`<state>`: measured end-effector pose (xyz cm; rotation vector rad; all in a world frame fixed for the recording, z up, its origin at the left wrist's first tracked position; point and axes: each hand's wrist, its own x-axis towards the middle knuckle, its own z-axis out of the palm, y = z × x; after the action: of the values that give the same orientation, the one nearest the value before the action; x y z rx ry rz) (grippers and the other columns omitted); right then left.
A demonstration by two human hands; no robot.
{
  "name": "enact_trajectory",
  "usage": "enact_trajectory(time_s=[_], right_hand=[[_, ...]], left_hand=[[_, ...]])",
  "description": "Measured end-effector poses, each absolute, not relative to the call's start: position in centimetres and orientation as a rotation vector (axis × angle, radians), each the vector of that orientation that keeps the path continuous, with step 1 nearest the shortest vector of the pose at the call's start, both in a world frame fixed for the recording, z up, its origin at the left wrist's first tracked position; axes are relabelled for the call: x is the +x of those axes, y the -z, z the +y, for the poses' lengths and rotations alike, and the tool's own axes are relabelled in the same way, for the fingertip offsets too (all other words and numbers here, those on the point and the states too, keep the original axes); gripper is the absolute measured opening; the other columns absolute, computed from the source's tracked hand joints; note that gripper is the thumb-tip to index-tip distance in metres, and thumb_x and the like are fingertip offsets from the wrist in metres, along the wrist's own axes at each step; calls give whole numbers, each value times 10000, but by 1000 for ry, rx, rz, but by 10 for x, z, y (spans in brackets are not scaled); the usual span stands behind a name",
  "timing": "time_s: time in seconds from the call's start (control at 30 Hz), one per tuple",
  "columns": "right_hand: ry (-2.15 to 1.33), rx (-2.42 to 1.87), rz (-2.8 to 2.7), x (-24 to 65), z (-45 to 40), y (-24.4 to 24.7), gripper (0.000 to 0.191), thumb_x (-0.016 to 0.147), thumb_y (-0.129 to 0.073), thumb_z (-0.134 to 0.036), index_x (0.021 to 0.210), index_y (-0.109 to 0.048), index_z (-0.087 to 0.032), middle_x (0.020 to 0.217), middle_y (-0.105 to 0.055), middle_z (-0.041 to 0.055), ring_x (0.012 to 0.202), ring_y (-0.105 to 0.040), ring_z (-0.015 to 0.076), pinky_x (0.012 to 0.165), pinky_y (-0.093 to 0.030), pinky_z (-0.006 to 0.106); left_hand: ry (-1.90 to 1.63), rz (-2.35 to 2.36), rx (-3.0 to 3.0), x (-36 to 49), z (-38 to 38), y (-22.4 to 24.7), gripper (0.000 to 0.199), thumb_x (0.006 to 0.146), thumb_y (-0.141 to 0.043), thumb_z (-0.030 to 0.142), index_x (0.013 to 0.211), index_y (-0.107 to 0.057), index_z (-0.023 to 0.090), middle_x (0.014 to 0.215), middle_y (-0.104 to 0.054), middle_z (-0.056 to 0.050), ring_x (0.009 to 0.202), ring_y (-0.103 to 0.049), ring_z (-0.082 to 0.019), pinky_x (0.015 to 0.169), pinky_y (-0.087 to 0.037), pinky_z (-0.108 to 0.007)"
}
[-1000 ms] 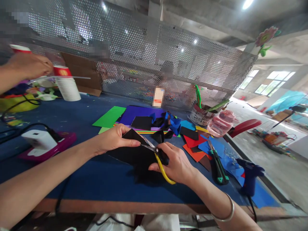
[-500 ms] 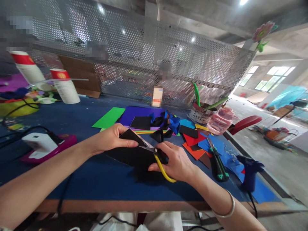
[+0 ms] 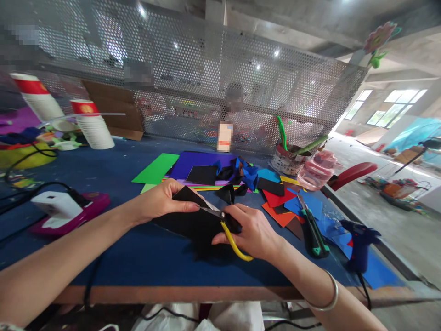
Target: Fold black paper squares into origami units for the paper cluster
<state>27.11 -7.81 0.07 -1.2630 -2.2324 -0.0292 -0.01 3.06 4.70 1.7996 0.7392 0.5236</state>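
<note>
My left hand [image 3: 168,200] pinches a piece of black sheet [image 3: 186,194] between thumb and fingers. My right hand [image 3: 250,230] is closed round the handles of scissors [image 3: 234,242], one of them yellow. The blades point left, against the black piece beside my left thumb. A larger dark sheet [image 3: 182,226] lies under both hands on the blue table [image 3: 138,269]. Just beyond them are small folded black pieces [image 3: 225,194] and blue folded pieces [image 3: 250,174].
Green [image 3: 157,168] and purple sheets [image 3: 203,161] lie behind. At right are a cutter [image 3: 313,227], a glue gun [image 3: 360,243] and a pen pot [image 3: 289,161]. Paper cups [image 3: 93,126] and a white plug [image 3: 57,209] are at left. A perforated screen [image 3: 193,92] stands behind.
The view has shifted very slightly. Both hands, the scissors and the black piece hold almost the same positions, with the blades perhaps slightly more closed.
</note>
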Motion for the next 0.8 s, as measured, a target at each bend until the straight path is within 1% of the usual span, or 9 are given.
enact_trajectory(time_s=[0.1,0.3,0.47,0.7,0.8], right_hand=[[54,-1254,-2230,272,-78,1,657,879,-827,-769,1100,-757,-154,856,-769,52,720,-727,184,631,-455,266],[86,-1210,-2224,273,-77,5,655,908,-786,-780,1084,-757,-150,835,-772,56,706,-738,186,616,-460,266],[106,-1156,-2207,273,-77,6,632,928,-771,-765,1043,-751,-145,795,-759,45,670,-723,173,607,-440,264],[112,-1119,-2205,272,-78,7,614,975,-719,-757,976,-733,-143,734,-734,29,606,-677,147,578,-395,264],[110,-1146,-2216,271,-78,7,606,986,-710,-756,959,-723,-151,724,-725,22,605,-670,142,583,-392,263]], left_hand=[[-508,735,1769,-2,31,-45,279,820,-919,352,1060,-920,211,947,-884,-27,844,-730,-177,757,-558,-217],[-500,736,1722,0,29,-47,296,813,-935,347,1070,-916,203,924,-879,-33,816,-738,-171,740,-572,-211],[-515,726,1715,3,25,-51,272,772,-956,354,992,-919,197,851,-854,-16,745,-699,-151,678,-543,-192],[-525,717,1704,9,24,-55,276,697,-989,385,889,-913,203,783,-837,0,714,-690,-138,689,-539,-191],[-514,709,1694,10,24,-55,292,680,-996,395,874,-911,195,785,-843,-11,719,-707,-147,689,-549,-198]])
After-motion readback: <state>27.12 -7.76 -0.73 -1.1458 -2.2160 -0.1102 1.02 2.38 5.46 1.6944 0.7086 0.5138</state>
